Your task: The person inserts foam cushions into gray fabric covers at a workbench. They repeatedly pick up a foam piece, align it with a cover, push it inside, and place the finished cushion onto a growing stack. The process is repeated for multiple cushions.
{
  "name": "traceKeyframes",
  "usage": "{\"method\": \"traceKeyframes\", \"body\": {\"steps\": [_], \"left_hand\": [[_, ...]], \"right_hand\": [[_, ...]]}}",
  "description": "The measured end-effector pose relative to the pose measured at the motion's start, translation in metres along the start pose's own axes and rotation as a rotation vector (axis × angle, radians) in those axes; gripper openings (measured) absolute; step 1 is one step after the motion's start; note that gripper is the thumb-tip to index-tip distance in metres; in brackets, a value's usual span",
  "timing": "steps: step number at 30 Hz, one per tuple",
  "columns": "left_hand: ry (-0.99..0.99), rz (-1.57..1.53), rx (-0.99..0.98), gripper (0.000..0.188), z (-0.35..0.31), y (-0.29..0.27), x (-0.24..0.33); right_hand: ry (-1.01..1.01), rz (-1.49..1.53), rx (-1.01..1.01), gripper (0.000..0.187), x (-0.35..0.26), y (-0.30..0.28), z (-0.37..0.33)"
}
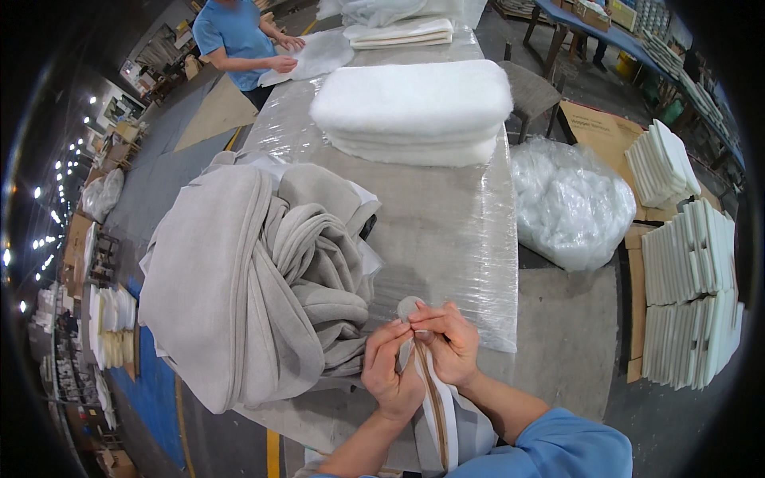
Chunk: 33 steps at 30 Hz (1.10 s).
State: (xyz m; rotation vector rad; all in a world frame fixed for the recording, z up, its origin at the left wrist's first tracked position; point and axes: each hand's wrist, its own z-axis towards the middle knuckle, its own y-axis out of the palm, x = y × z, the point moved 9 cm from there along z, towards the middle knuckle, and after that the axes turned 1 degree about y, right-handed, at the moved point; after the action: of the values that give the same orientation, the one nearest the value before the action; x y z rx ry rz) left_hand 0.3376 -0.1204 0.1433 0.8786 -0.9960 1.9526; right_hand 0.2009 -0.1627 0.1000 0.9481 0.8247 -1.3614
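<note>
My left hand (392, 373) and my right hand (448, 344) meet at the near edge of the table, fingertips pinched together on the end of a grey fabric cover (408, 308). A brown zipper (436, 402) with white tape along its sides runs from my fingers down toward my body. What lies between the fingertips is partly hidden. Just left of my hands rises a large heap of grey fabric covers (215, 279), folded and piled loosely, with some white lining showing at its edges.
White padding slabs (410, 99) lie stacked farther up the plastic-wrapped table (438, 215). Beyond, a person in a blue shirt (231, 36) handles a white sheet (315, 56). To the right are a bag of white stuffing (570, 203), a chair (530, 92) and stacked white pads (689, 295).
</note>
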Motion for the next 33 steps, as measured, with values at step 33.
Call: {"method": "traceKeyframes", "body": {"steps": [33], "left_hand": [[-0.536, -0.926, -0.482, 0.080, 0.070, 0.135, -0.137]], "right_hand": [[0.421, 0.297, -0.047, 0.086, 0.112, 0.032, 0.076]]}}
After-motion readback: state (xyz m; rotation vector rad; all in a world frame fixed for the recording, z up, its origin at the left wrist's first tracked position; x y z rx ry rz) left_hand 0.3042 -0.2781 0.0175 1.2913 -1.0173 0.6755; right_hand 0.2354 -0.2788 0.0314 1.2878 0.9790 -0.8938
